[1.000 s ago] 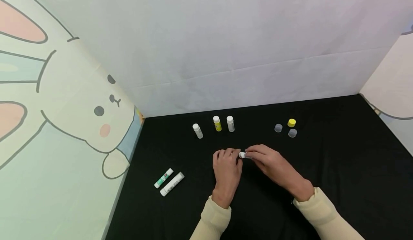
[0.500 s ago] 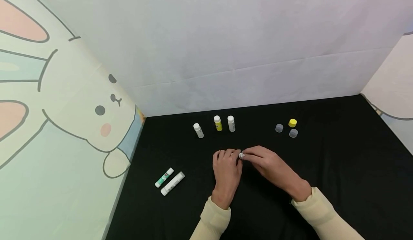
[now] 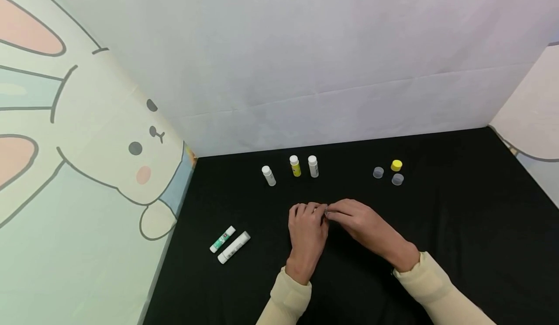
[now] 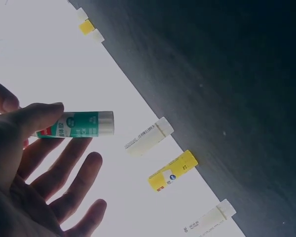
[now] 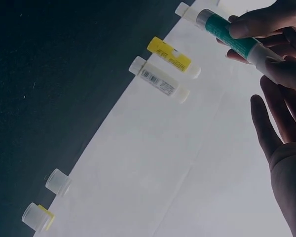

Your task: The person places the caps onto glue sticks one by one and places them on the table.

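Observation:
Between the thumb and fingers of my left hand (image 3: pixel 305 233) is a glue stick (image 4: pixel 76 124) with a green and white label. My right hand (image 3: pixel 364 225) pinches the white end of this glue stick, seen best in the right wrist view. From the head, the two hands meet fingertip to fingertip over the black table and almost wholly hide the stick. In the left wrist view, the remaining fingers of the left hand spread below the stick.
Beyond the hands stand a white glue stick (image 3: pixel 269 176), a yellow one (image 3: pixel 295 166) and another white one (image 3: pixel 313 167). Two clear caps (image 3: pixel 378 172) and a yellow cap (image 3: pixel 396 165) lie right. A green stick (image 3: pixel 222 239) and a larger white stick (image 3: pixel 234 248) lie left.
My right hand has shifted slightly left against the left hand's fingertips. The white end that showed between the hands is now covered. The left hand has hardly moved.

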Demonstrator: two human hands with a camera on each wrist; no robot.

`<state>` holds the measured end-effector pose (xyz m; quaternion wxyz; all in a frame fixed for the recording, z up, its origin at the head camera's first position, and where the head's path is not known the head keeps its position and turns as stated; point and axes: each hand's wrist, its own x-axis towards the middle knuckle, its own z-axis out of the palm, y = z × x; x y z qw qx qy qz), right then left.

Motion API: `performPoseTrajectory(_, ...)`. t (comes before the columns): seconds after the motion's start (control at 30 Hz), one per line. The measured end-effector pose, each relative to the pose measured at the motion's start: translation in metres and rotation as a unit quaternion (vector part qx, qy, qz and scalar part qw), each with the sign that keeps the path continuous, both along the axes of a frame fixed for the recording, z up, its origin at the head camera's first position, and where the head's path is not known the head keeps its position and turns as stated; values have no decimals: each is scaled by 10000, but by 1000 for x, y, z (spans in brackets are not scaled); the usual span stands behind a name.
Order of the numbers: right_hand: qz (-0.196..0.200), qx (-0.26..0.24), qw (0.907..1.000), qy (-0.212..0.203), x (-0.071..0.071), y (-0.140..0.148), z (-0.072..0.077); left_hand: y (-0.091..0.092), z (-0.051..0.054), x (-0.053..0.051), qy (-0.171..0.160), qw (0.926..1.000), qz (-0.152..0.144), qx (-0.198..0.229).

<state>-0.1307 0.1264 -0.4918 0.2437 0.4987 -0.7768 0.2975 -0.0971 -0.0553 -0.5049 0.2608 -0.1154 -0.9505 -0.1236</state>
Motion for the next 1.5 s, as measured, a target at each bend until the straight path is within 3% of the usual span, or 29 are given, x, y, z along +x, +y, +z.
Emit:
performPoseTrajectory(0.27, 67, 73, 9992, 396, -1, -2, 1, -2, -3, 0, 120, 9999, -87, -73)
performPoseTrajectory(0.5, 107, 101, 9988, 476, -3, -2, -2, -3, -4, 0, 109, 9999, -93, -35)
performPoseTrajectory(0.8, 147, -71, 9976, 673, -3, -2, -2, -6, -7, 1, 197, 9986, -356, 329)
performPoseTrajectory(1.1, 147, -58, 9985, 527, -4, 0, -6, -8, -5, 2, 246, 9985, -435, 216)
performPoseTrajectory(1.33, -147, 59, 9997, 169, -1, 2, -6, -10, -8, 2, 416, 9977, -491, 214)
performPoseTrajectory(1.5, -160, 137, 9997, 156, -1, 2, -5, -11, -6, 3, 263, 9974, -594, 322)
